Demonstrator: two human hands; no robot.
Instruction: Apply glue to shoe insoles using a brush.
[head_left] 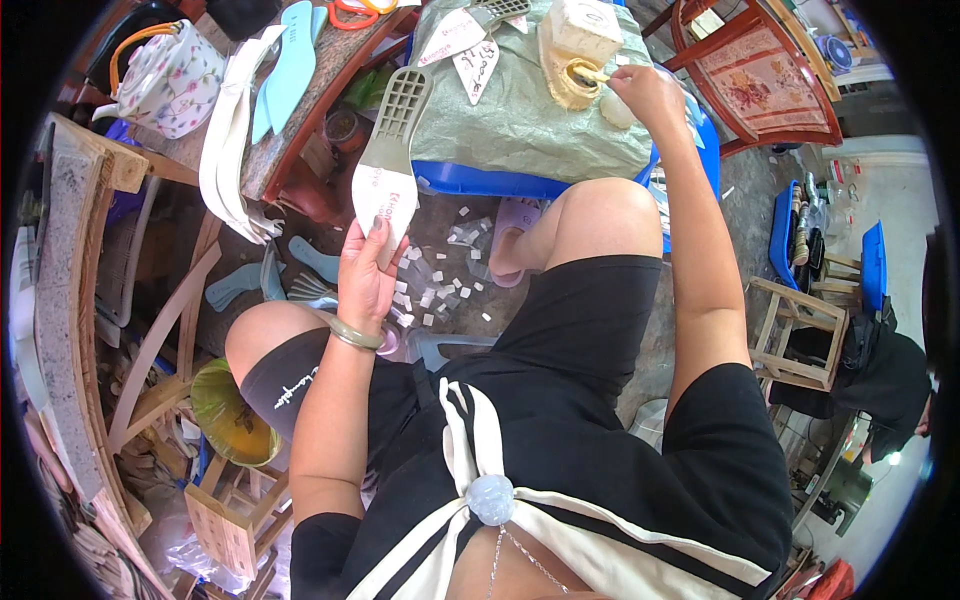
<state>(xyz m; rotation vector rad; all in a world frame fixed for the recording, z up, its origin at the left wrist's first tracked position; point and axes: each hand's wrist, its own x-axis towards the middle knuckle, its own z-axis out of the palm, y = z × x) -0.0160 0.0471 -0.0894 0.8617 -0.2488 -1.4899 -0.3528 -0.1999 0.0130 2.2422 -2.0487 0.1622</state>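
My left hand grips the lower end of a shoe insole board, holding it upright above the floor. The board is white with red print, and its upper part is grey with a grid of holes. My right hand pinches the yellowish handle of what looks like a brush. Its far end sits in a round glue pot with a thick yellow crust; the tip is hidden. Beside the pot stands a glue-stained whitish plastic jug. More white and grey insole boards lie at the sheet's far left.
A grey-green sheet covers a blue plastic table before my knees. At left, a side table carries a floral teapot, light-blue insole pieces and orange-handled scissors. Small white pieces litter the floor. A wooden stool stands at right.
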